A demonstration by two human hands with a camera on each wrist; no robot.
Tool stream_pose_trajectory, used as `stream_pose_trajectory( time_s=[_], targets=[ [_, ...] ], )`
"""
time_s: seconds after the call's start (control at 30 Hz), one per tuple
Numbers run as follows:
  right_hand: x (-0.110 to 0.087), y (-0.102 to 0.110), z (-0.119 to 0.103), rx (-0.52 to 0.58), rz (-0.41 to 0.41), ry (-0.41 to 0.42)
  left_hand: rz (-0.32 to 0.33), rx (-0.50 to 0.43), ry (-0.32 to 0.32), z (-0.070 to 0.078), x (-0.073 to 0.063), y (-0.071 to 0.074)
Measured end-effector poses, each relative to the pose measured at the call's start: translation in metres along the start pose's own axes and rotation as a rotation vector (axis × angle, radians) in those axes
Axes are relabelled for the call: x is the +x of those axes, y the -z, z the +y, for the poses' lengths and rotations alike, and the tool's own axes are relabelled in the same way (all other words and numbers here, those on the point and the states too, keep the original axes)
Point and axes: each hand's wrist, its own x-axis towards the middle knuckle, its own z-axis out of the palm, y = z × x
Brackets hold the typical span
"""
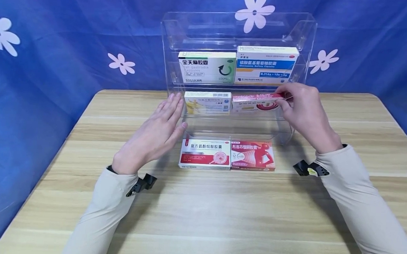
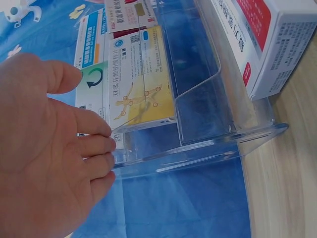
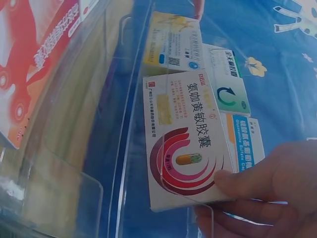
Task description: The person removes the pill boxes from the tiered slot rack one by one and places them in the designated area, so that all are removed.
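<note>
My right hand (image 1: 306, 109) pinches the right end of a white medicine box (image 3: 185, 139) with dark red arcs and a pink-red edge, thumb on its printed front. The box sits in the middle tier of a clear acrylic rack (image 1: 203, 123), beside a white-and-yellow medicine box (image 1: 208, 104). At the rack's left side my left hand (image 1: 151, 135) has its fingers extended and holds nothing. Its fingertips are close to the left end of the yellow box in the head view; the left wrist view shows the palm (image 2: 44, 153) near the rack's clear side.
On the upper tier stand a white-and-green box (image 1: 206, 67) and a blue-and-white box (image 1: 266, 67). A red-and-white box (image 1: 204, 153) and a red box (image 1: 253, 156) lie at the rack's front. The rack stands on a wooden table (image 1: 198, 219) before a blue flowered cloth (image 1: 74, 28).
</note>
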Motion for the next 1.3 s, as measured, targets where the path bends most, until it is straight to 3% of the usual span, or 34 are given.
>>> stream_pose_trajectory(
  time_s=[0.7, 1.3],
  targets=[
    [-0.011, 0.014, -0.002, 0.056, 0.176, 0.123, 0.007, -0.005, -0.016, 0.001, 0.001, 0.0],
    [-0.028, 0.024, -0.001, 0.057, 0.136, 0.06, 0.007, -0.011, -0.008, 0.001, -0.001, -0.003]
  ],
)
